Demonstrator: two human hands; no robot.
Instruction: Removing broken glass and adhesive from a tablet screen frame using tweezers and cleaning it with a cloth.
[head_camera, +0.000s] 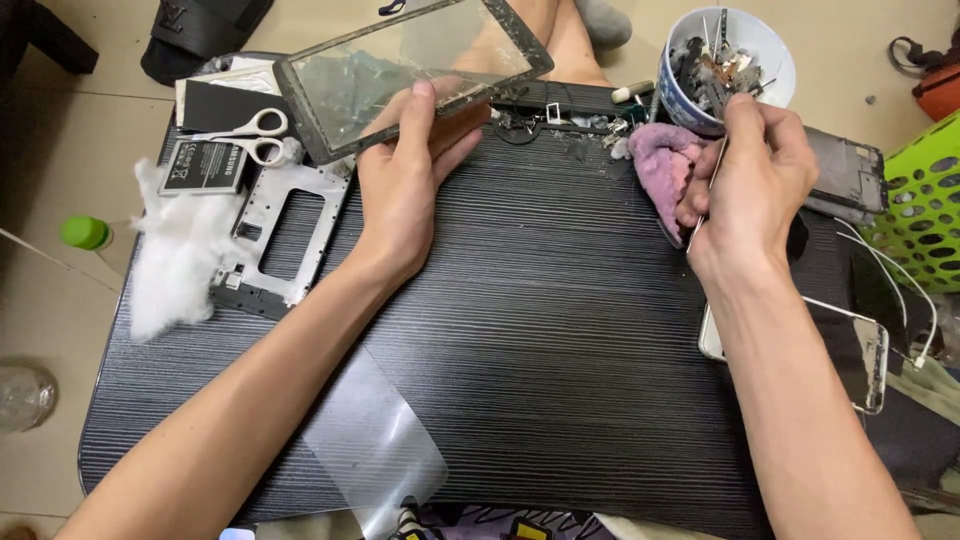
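My left hand (408, 172) grips the near edge of a black-framed touchscreen glass panel (400, 70) and holds it tilted above the back of the dark ribbed table (540, 330). At the right, my right hand (752, 175) is closed on a thin metal tool (703, 205) and a pink cloth (662, 160), with its fingertips at the rim of a white bowl (762, 45) full of small metal parts.
A phone frame (278, 235), white scissors (252, 136), a battery (203, 165) and cotton wool (178, 255) lie at the left. A clear plastic film (375, 440) overhangs the near edge. A phone (870, 350) with white cable and a green basket (925, 195) sit right.
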